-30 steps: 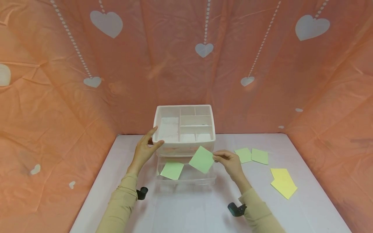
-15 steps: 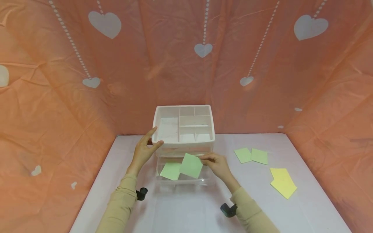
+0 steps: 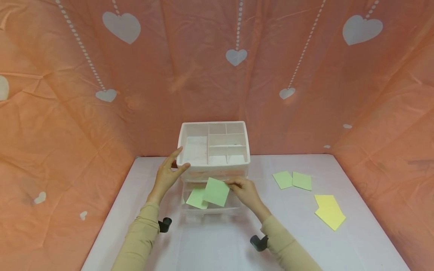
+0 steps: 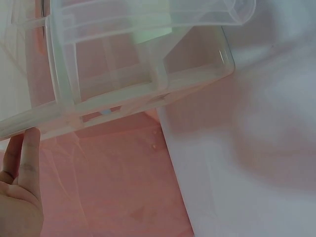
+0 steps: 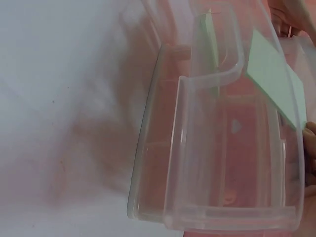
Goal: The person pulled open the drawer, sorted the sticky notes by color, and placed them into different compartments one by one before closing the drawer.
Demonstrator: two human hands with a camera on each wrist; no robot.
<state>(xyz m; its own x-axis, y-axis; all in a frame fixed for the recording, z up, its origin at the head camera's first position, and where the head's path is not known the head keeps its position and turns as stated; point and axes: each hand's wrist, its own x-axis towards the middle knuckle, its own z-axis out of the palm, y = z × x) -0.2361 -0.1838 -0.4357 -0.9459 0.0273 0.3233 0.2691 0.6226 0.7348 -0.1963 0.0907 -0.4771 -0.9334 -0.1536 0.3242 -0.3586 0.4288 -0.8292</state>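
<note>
Leftward over the past second, the right hand (image 3: 245, 192) has carried a green note (image 3: 216, 192) across the clear drawer (image 3: 217, 212), so that in the head view it now overlaps the second green note (image 3: 196, 198) lying inside, having stood clear of it before. Behind everything hangs an orange cloth (image 3: 203, 90) printed with pale hearts, and in front of it stretches a white desk (image 3: 217, 244). Near the cloth sits a white organizer (image 3: 196, 150) with a divided top tray, its drawer pulled out toward the person. The left hand (image 3: 166, 177) touches the organizer's front-left corner, fingers and thumb spread well apart. The right hand's fingers are closed in a pinch on the carried note's right corner, holding it tilted over the drawer; whether it touches the other note I cannot tell. Overlapping yellow notes (image 3: 330, 212) lie on the desk at right, and farther back two more green notes (image 3: 301, 181) lie side by side
</note>
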